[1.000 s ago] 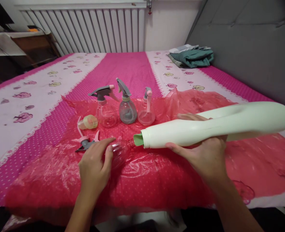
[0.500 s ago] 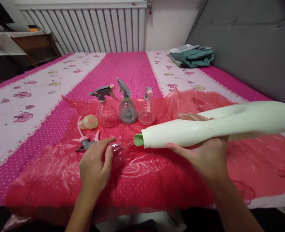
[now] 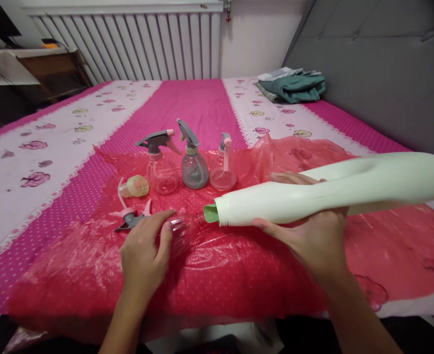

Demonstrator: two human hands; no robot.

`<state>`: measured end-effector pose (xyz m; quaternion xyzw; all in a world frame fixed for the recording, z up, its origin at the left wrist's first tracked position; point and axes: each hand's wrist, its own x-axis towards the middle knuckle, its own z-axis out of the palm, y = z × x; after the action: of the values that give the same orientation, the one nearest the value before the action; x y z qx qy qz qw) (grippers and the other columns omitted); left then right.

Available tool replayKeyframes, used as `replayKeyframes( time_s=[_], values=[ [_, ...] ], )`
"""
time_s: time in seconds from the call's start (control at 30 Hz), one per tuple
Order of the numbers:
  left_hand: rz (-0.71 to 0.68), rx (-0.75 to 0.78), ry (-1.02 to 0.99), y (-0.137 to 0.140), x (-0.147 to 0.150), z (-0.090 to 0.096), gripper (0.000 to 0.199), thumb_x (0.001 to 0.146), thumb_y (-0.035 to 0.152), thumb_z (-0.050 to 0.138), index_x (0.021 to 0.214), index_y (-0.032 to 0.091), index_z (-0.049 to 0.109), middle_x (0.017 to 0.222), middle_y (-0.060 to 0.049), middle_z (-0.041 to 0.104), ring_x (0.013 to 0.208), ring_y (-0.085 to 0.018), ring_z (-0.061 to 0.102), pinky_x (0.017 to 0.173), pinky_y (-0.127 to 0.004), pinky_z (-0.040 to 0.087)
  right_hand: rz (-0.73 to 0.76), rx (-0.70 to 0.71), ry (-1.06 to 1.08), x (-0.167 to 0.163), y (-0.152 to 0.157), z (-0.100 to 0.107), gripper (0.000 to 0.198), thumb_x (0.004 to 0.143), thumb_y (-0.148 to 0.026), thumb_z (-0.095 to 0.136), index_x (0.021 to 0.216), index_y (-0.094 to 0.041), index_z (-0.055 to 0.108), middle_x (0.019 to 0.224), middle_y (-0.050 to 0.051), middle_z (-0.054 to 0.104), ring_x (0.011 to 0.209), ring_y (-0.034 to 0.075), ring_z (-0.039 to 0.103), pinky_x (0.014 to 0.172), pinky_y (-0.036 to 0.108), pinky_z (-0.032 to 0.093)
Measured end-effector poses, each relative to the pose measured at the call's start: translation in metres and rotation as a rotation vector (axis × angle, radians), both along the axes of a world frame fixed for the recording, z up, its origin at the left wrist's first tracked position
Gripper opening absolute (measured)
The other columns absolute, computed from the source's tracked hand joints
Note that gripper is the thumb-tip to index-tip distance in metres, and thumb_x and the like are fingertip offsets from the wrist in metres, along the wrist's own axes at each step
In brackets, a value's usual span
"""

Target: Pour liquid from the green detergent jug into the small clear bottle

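Observation:
My left hand is closed round a clear spray bottle body, tilted with its open neck toward the right. My right hand grips a large pale green plastic jug, held nearly level. Its green pouring spout sits right at the bottle's neck; whether they touch I cannot tell. No liquid shows between them. A grey and pink spray trigger head lies just beyond my left hand. Next to it, a yellowish clear cap rests on its side.
Three spray bottles stand in a row behind: a clear one, a grey one and another clear one. Red plastic sheeting covers the front of the bed. Folded clothes lie at the back right.
Almost nothing differs. The jug's rear end has risen very slightly, while both hands keep their holds.

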<state>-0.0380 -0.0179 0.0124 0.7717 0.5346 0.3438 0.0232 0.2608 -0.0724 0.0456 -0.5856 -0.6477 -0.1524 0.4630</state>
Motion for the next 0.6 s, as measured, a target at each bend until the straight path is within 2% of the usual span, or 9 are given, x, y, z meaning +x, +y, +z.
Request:
replayKeyframes(
  time_s=[0.37,0.6],
  values=[
    [-0.012,0.005,0.004,0.0010,0.0006,-0.0009,0.040,0.110,0.039,0.043,0.118,0.021,0.079,0.110,-0.007,0.082,0.102,-0.029,0.076,0.088,-0.041,0.052,-0.006,-0.030,-0.006,0.0009,-0.0007,0.0005,0.062,0.087,-0.065,0.079,0.132,-0.024,0.065,0.130,0.006,0.072,0.124,0.031,0.067,0.116,0.049,0.045],
    [0.001,-0.013,-0.008,0.0000,-0.0011,-0.0020,0.040,0.110,0.040,0.044,0.119,0.022,0.079,0.111,-0.007,0.082,0.103,-0.029,0.075,0.089,-0.041,0.053,-0.024,-0.077,0.095,0.0016,0.0003,-0.0044,0.061,0.085,-0.067,0.079,0.129,-0.026,0.069,0.130,0.003,0.072,0.125,0.029,0.067,0.117,0.049,0.045]
  ],
)
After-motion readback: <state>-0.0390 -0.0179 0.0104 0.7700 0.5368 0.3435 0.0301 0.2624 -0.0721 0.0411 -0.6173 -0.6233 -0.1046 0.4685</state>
